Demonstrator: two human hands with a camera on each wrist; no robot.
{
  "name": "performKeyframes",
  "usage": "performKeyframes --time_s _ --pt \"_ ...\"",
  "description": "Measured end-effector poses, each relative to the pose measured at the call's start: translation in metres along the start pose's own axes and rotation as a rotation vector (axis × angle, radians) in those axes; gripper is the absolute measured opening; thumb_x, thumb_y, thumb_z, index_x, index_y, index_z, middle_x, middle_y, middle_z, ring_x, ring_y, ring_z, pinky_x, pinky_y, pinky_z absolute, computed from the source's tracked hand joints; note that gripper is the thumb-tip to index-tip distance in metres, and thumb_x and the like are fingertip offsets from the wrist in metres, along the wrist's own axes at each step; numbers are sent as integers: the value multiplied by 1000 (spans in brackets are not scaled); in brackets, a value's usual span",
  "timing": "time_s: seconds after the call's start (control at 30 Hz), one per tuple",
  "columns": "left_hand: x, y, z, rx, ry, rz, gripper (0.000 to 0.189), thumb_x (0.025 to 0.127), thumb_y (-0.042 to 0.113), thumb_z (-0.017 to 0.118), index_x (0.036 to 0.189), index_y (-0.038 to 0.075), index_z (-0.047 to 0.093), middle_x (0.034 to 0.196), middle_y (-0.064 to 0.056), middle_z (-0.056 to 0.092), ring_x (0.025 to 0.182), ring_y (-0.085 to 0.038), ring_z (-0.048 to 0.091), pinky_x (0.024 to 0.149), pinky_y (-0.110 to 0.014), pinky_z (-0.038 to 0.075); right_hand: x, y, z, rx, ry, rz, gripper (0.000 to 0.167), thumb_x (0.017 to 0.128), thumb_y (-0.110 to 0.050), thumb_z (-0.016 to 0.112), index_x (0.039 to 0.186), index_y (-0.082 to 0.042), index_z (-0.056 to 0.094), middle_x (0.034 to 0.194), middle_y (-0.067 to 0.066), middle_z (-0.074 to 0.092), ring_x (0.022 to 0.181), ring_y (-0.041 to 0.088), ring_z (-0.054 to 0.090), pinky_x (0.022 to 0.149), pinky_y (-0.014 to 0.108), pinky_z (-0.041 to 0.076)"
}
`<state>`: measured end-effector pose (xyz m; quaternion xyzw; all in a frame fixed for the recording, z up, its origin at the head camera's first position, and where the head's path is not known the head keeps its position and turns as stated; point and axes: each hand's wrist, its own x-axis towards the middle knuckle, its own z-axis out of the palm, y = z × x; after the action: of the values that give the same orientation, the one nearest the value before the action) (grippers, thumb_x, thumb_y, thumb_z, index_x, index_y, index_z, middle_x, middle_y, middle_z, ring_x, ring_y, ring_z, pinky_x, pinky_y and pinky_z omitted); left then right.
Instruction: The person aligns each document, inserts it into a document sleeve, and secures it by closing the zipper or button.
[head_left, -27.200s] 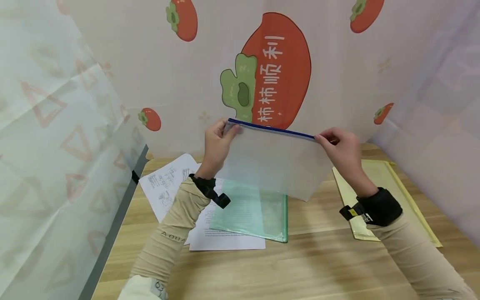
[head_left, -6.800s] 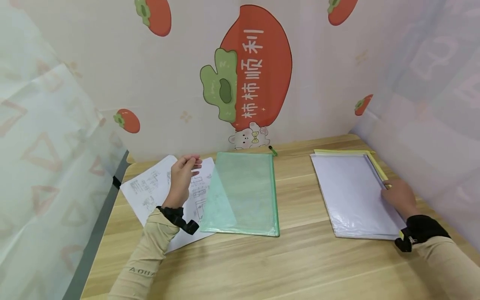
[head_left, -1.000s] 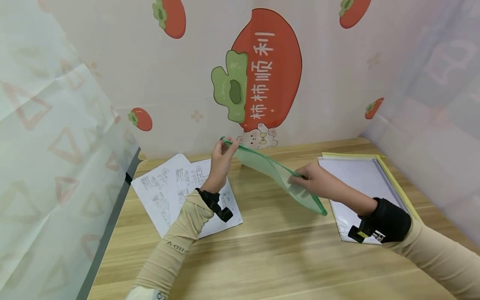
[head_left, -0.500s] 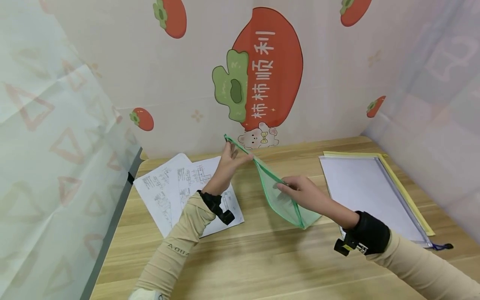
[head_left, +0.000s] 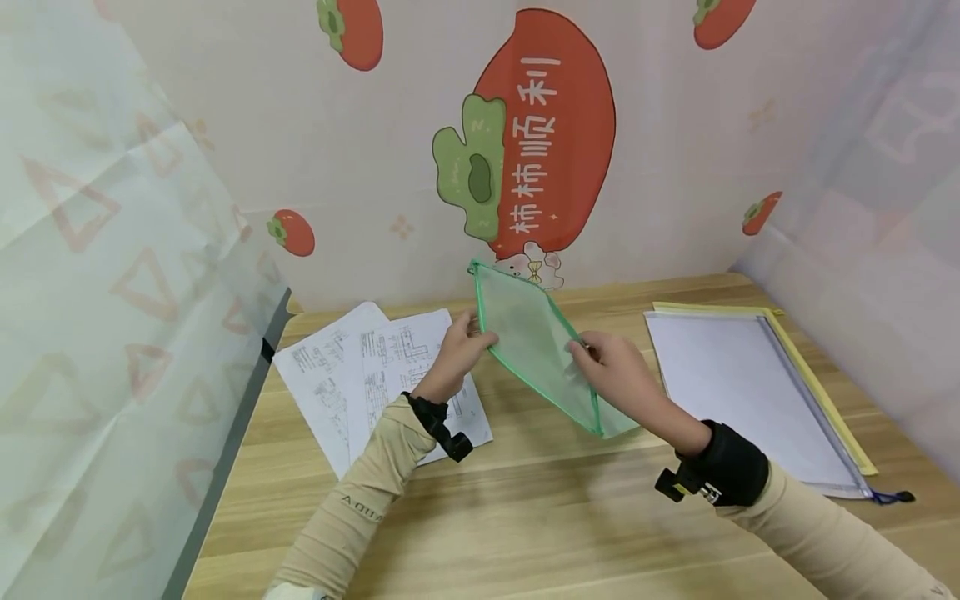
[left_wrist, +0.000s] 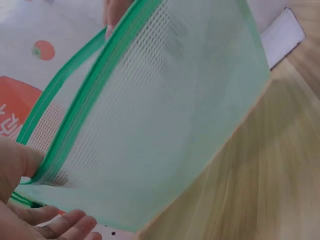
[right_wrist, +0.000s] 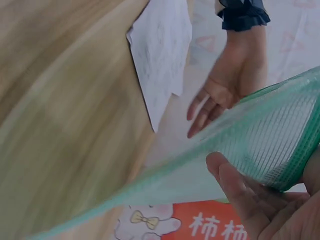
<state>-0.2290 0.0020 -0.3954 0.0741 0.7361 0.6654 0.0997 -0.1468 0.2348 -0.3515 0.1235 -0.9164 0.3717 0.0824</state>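
A translucent green mesh zipper pouch (head_left: pixel 525 321) hangs tilted over the middle of the wooden table, its green-edged mouth spread apart. My left hand (head_left: pixel 456 354) holds the near-left edge; in the left wrist view the thumb reaches over the green zipper strip (left_wrist: pixel 82 120) while the fingers (left_wrist: pixel 75 225) lie on the outer side. Opposite it, my right hand (head_left: pixel 618 375) pinches the other edge, with its fingers (right_wrist: pixel 240 192) behind the sheet in the right wrist view. Through the gap between the zipper strips the mesh inside shows.
Two printed drawing sheets (head_left: pixel 322 387) overlap at the left of the table (head_left: pixel 510 517). On the right, a clear pale-purple zipper pouch (head_left: pixel 738 383) with a dark blue pull lies over a yellow pouch (head_left: pixel 862 458). A printed curtain (head_left: pixel 660 150) stands behind.
Earlier the pale-purple pouch went onto the yellow one, and the green pouch was lifted. In the last second its mouth has spread and turned upright; my left hand slid down its edge.
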Motion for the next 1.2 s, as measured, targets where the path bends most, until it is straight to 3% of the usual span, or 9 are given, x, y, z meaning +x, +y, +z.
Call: performKeyframes --time_s 0.1,0.23,0.4,0.53,0.67,0.8,0.9,1.0,1.2 --pt "2 -6 -2 1 41 6 52 97 11 60 147 6 48 133 -18 57 123 -32 56 112 -52 42 2 -6 -3 -56 47 5 20 102 -9 56 91 -1 70 65 6 65 53 11 53 49 23 36" --pt "6 -15 -5 8 37 24 50 100 19 62 147 7 49 126 -16 60 116 -28 59 106 -46 46 5 -11 0 -85 30 10 21 100 -7 53 86 -3 68 60 3 57 51 11 49 48 24 35" --pt "3 -23 -18 12 -5 19 56 104 42 56 148 8 47 132 -19 61 120 -32 61 111 -50 44 10 -9 17 6 -118 29 22 99 -7 52 78 -5 60 60 2 56 51 11 54 50 25 46" --pt "-2 -27 -42 44 58 -59 61 107 50 45 148 5 47 140 -22 58 128 -36 58 114 -52 41 12 3 31 124 -219 65 30 101 -8 52 71 -7 51 61 8 61 54 17 64 56 31 57" --pt "-11 -31 -80 201 204 -168 55 104 32 53 148 0 47 149 -23 50 138 -37 49 117 -50 38 12 18 42 217 -287 102 29 104 -10 52 77 0 56 67 12 64 61 22 69 62 33 61" --pt "-24 -40 -123 579 339 -238 60 95 23 59 145 -8 48 146 -32 46 133 -45 48 110 -53 42 11 29 51 266 -313 115 29 106 -13 52 84 6 57 74 13 62 67 25 69 67 34 62" --pt "-33 -49 -146 827 354 -315 59 92 30 67 132 -12 55 130 -37 49 116 -50 53 93 -56 49 9 32 56 277 -305 117 30 107 -14 52 86 7 55 75 13 59 69 25 68 69 33 61" --pt "-38 -55 -157 916 306 -382 65 87 38 77 119 -15 58 118 -34 47 105 -46 52 80 -52 50 8 35 60 277 -297 116 29 107 -15 52 89 7 56 73 12 57 71 23 68 70 32 61" --pt "-37 -58 -162 892 272 -429 74 78 32 88 123 -17 56 121 -35 46 103 -43 52 84 -49 51 7 37 67 287 -298 120 28 107 -17 53 95 7 59 75 14 60 75 26 70 72 35 61"
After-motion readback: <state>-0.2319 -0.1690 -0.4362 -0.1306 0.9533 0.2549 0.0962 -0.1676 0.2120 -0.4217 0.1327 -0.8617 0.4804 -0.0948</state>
